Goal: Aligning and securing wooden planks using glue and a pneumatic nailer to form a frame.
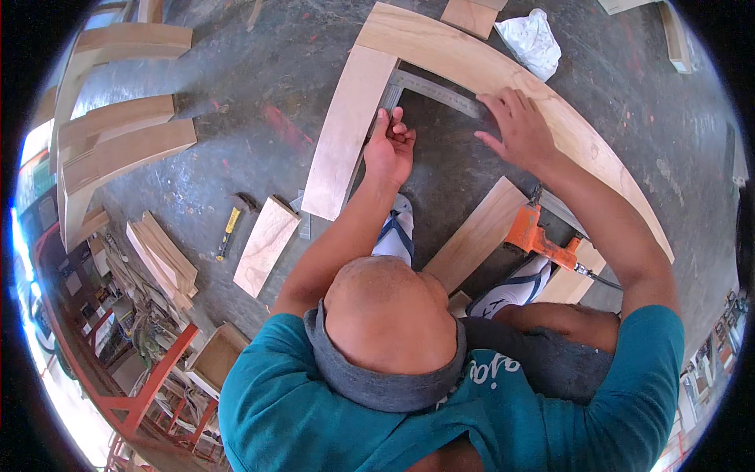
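Observation:
Two light wooden boards meet at a corner on the floor: a short board [342, 138] on the left and a long board [598, 157] that runs off to the right. Inside that corner sits a metal try square [436, 90], its thick stock along the short board and its ruled blade angled along the long one. The thumb and fingers of my left hand [389, 149] are closed on the stock. By the blade's far end, my right hand [519, 130] rests on the long board's inner edge, fingers stretched and thumb apart.
An orange air nailer [539, 240] with a hose lies by my right foot, beside a loose board [480, 232]. Left of my feet are a short wood piece [267, 248], a yellow utility knife [229, 228] and stacked offcuts [165, 256]. A white plastic bag [531, 41] lies beyond the long board.

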A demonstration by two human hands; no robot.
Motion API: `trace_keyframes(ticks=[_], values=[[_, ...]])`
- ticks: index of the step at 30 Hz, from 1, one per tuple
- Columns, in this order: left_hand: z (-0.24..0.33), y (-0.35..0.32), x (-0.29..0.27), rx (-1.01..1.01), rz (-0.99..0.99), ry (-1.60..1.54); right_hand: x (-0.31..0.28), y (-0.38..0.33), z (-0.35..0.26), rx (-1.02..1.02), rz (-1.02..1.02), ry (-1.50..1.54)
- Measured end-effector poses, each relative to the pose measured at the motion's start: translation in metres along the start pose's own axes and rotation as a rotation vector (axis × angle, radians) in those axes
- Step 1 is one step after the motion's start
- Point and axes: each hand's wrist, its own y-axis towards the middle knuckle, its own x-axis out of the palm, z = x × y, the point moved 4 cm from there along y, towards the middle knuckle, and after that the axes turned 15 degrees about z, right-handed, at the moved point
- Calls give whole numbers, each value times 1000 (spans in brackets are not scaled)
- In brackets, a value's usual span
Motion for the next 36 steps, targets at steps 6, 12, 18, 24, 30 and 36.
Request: trace_keyframes(ticks=[6, 12, 18, 24, 30, 36], values=[[-2, 9, 9, 1, -44, 7, -3, -2, 28, 48, 128, -58], [-4, 13, 10, 37, 12, -11, -9, -12, 79, 157, 242, -147], [-6, 18, 12, 25, -38, -40, -27, -38, 112, 289, 171, -146], [-2, 18, 11, 53, -5, -30, -37, -87, 117, 280, -9, -159], [-2, 18, 14, 57, -18, -31, -36, -106, 131, 268, -138, -201], [2, 20, 18, 76, -27, -21, -32, -107, 129, 233, -92, -215]])
